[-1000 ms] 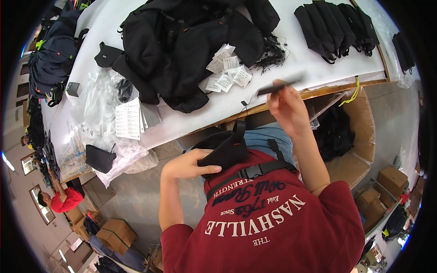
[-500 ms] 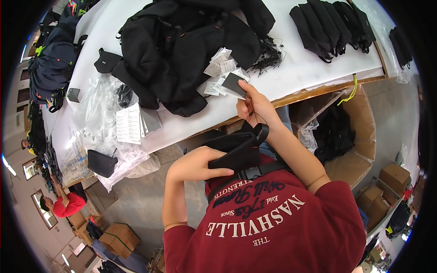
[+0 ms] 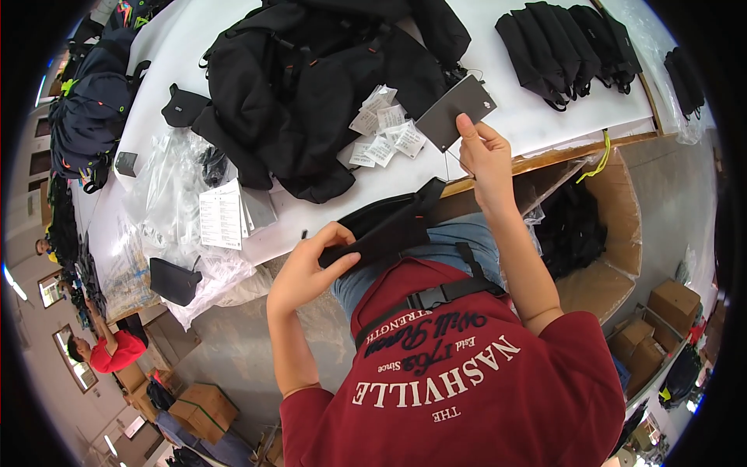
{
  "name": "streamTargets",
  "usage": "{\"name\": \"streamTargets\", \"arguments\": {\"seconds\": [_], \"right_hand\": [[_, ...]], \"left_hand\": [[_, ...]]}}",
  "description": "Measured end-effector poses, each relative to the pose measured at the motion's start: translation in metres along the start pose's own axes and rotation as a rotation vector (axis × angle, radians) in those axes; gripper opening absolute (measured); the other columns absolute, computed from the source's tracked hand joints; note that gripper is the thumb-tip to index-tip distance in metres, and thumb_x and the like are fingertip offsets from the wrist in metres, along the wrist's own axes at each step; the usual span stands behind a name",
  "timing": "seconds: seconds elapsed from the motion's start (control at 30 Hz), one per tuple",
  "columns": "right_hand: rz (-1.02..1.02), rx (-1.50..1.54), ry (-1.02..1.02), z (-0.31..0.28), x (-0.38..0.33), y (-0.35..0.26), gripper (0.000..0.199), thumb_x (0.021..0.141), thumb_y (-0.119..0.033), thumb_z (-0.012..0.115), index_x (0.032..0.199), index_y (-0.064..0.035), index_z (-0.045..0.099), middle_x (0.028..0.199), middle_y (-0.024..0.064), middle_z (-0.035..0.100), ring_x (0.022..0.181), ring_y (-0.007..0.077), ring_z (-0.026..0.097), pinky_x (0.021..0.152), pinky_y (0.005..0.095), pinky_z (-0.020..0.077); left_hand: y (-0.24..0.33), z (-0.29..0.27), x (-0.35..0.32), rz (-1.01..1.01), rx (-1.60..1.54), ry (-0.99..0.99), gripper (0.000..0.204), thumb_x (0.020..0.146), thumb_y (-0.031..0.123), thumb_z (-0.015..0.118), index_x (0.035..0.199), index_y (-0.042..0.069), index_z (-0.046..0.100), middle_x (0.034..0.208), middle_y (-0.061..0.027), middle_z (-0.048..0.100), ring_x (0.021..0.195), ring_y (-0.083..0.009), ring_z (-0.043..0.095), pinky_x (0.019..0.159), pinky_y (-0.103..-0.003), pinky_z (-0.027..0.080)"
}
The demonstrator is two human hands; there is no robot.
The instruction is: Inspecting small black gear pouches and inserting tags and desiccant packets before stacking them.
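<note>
A white desk [image 3: 545,124] carries a heap of black bags [image 3: 311,86], a row of folded pouches [image 3: 568,47], loose paper tags [image 3: 381,132] and plastic sleeves [image 3: 167,194]. A cardboard box [image 3: 615,226] stands beside it.

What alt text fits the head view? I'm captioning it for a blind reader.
A person in a red shirt holds a small black pouch in the left hand and lifts a dark grey card with the right hand, at a white table piled with black bags and paper tags.
</note>
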State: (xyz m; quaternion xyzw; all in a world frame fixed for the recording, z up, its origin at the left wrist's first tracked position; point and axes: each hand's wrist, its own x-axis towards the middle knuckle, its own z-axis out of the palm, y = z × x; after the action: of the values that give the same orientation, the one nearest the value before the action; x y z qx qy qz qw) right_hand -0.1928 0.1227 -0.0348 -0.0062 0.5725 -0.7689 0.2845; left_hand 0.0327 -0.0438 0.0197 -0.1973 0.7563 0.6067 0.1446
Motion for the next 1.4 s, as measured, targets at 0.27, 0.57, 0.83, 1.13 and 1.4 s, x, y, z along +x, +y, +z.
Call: {"name": "streamTargets", "arguments": {"seconds": [0.27, 0.57, 0.83, 1.13, 1.4], "right_hand": [[-0.614, -1.202, -0.624, 0.026, -0.025, -0.052, 0.031, 0.077, -0.032, 0.071, 0.063, -0.0052, 0.063, 0.050, 0.0075, 0.052, 0.042, 0.0214, 0.049, 0.044, 0.0322, 0.0350], [-0.439, -1.464, -1.002, 0.014, -0.032, -0.036, 0.031, 0.079, -0.039, 0.065, 0.072, -0.0097, 0.071, 0.056, 0.0103, 0.059, 0.056, 0.0279, 0.060, 0.055, 0.0364, 0.0459], [-0.106, -1.262, -1.013, -0.010, -0.038, -0.039, 0.037, 0.073, -0.041, 0.074, 0.070, -0.0049, 0.069, 0.045, 0.0064, 0.047, 0.043, 0.0229, 0.048, 0.047, 0.0311, 0.0370], [-0.442, -1.306, -0.973, -0.017, -0.047, -0.041, 0.035, 0.075, -0.039, 0.071, 0.065, -0.0063, 0.068, 0.046, 0.0082, 0.050, 0.046, 0.0276, 0.051, 0.047, 0.0339, 0.0391], [-0.865, -1.506, -0.957, 0.011, -0.043, -0.070, 0.037, 0.078, -0.035, 0.067, 0.055, -0.0093, 0.056, 0.047, 0.0060, 0.049, 0.049, 0.0246, 0.055, 0.049, 0.0345, 0.0413]], "left_hand": [[0.031, 0.017, 0.028, 0.498, 0.577, 0.405, 0.018, 0.072, 0.010, 0.070, 0.087, 0.007, 0.061, 0.114, -0.0068, 0.058, 0.106, -0.0245, 0.053, 0.090, -0.036, 0.038], [0.016, 0.028, 0.038, 0.510, 0.564, 0.111, 0.013, 0.078, 0.016, 0.070, 0.087, 0.009, 0.064, 0.101, -0.0073, 0.061, 0.101, -0.0235, 0.051, 0.093, -0.037, 0.033], [0.005, 0.013, 0.084, 0.392, 0.324, 0.081, 0.020, 0.076, 0.016, 0.070, 0.091, 0.006, 0.061, 0.093, -0.0076, 0.059, 0.098, -0.0240, 0.052, 0.088, -0.036, 0.037], [-0.012, 0.009, 0.128, 0.496, 0.694, 0.563, 0.015, 0.078, 0.011, 0.067, 0.091, 0.004, 0.062, 0.087, -0.0060, 0.062, 0.085, -0.0260, 0.057, 0.081, -0.035, 0.042], [0.051, 0.007, 0.061, 0.655, 0.615, 0.598, 0.008, 0.079, 0.013, 0.066, 0.085, 0.008, 0.064, 0.101, -0.0051, 0.062, 0.103, -0.0241, 0.053, 0.092, -0.036, 0.033]]}}
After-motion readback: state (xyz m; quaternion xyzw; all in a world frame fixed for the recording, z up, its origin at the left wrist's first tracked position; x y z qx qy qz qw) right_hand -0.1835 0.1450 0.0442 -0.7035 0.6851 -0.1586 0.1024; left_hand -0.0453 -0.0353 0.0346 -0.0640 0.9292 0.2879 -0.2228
